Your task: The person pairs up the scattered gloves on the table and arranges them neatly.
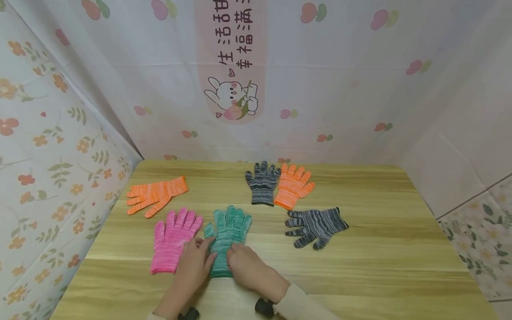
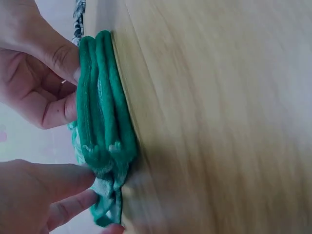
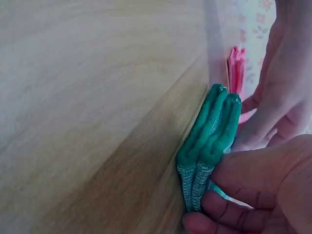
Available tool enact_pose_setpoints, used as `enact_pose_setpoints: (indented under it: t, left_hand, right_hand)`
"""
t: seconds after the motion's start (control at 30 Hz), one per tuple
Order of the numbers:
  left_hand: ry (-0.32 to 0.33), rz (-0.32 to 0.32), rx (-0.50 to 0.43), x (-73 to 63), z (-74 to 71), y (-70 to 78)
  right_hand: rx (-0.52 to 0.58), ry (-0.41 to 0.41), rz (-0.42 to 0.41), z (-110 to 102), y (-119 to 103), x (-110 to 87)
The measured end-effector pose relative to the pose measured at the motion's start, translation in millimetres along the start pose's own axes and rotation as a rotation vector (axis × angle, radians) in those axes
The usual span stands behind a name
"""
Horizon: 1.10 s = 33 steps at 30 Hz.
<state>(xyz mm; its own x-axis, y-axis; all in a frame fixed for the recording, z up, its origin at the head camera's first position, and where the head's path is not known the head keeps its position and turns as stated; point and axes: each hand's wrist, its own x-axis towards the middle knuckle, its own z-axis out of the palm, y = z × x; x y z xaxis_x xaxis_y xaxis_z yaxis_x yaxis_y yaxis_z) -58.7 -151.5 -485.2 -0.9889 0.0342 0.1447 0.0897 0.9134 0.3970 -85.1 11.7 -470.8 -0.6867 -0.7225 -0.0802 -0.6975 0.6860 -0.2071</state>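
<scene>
Two green knitted gloves (image 1: 231, 240) lie stacked flat, fingers pointing away, their doubled cuffs (image 2: 105, 97) visible in the left wrist view. My left hand (image 1: 195, 262) pinches the left edge of the stack near the cuff, thumb on top and fingertips at the side. On the opposite edge, my right hand (image 1: 247, 266) grips the fabric between thumb and curled fingers; the right wrist view shows its thumb against the cuff (image 3: 209, 131). Left of my left hand lies a pink glove (image 1: 176, 240), partly covered by that hand.
An orange glove (image 1: 158, 194) lies at the back left of the wooden table (image 1: 384, 275). Towards the back stand side by side a dark grey glove (image 1: 262, 184) and another orange glove (image 1: 294, 186). A second dark grey glove (image 1: 318, 226) lies right. Patterned curtains (image 1: 320, 89) surround the table.
</scene>
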Motion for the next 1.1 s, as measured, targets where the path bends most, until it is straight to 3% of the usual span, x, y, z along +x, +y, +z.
enact_pose_setpoints:
  t: [0.13, 0.3, 0.53, 0.63, 0.77, 0.87, 1.1]
  left_hand:
    - [0.009, 0.005, -0.053, 2.6, 0.9, 0.9]
    - [0.024, 0.056, -0.063, 5.6, 1.8, -2.2]
    - [-0.093, 0.051, -0.050, 10.3, -0.8, -10.3]
    - [-0.105, 0.054, -0.029, 9.0, -2.4, -8.6]
    - [-0.118, 0.156, 0.027, 1.3, -1.2, 1.2]
    - [-0.185, 0.247, 0.066, -5.9, 2.1, 9.9]
    - [-0.281, 0.267, 0.139, -12.0, 4.2, 19.2]
  right_hand:
    - [-0.031, -0.052, 0.023, 0, -2, 0.0]
    - [-0.018, -0.050, 0.026, -2, -3, -0.1]
    - [0.027, -0.028, 0.043, -2, -3, -2.6]
    - [0.067, -0.029, 0.053, 0, -2, -3.6]
    - [0.124, -0.023, 0.057, 2, 1, -4.4]
    - [0.136, 0.002, 0.039, 4, 3, -4.4]
    - [0.104, 0.132, -0.006, 4, 15, -1.9]
